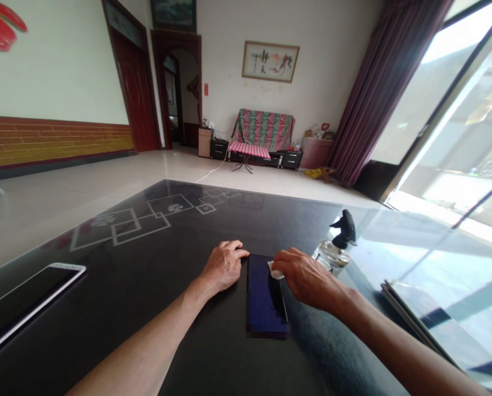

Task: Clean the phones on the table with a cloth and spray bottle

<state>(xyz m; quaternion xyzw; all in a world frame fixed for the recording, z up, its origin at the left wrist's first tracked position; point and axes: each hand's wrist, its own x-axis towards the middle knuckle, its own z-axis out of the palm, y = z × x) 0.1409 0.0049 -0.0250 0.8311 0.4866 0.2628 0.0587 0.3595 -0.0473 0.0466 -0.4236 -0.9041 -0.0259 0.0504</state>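
Observation:
A flat, dark blue rectangular panel (264,297), like a phone or tablet, lies on the dark table between my hands; its lower part is pixelated. My left hand (224,267) rests on the tabletop at the panel's upper left edge. Its fingers are loosely bent and apart, one fingertip touching that edge. In my right hand (307,278) a small white wipe (275,270) is pinched and pressed on the panel's upper right part. Just beyond the right hand stands a clear spray bottle (344,228) with a black trigger head, its lower body partly hidden by that hand.
A white-framed phone (35,302) lies at the table's left. On the right is a thin flat glossy item (419,322) with a dark edge. The glossy black table (213,352) has white square patterns and reflects the window. Behind it, a small checked folding table (249,149) stands before cabinets.

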